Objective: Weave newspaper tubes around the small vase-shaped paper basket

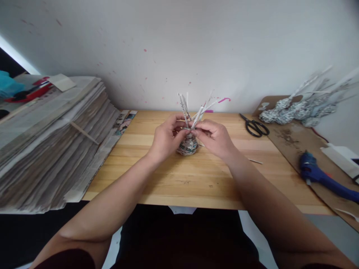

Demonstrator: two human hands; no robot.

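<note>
A small rounded woven piece of rolled newspaper strips [187,145] rests on the wooden table between my hands. Several thin paper strips [199,114] stick up and fan out from its narrow top; one has a pink end. My left hand [171,135] grips the neck and strips from the left, fingers curled behind them. From the right, my right hand [212,136] pinches a strip at the same neck, thumb and forefinger pressed together. The fingertips of both hands nearly meet and partly hide the top of the weave.
A tall stack of newspapers [64,138] fills the left side. Black scissors [254,127] lie at the right, near more woven paper pieces [297,110]. A blue glue gun [322,175] lies on brown cardboard [291,149]. A short paper stick [255,161] lies on the wooden table [179,190].
</note>
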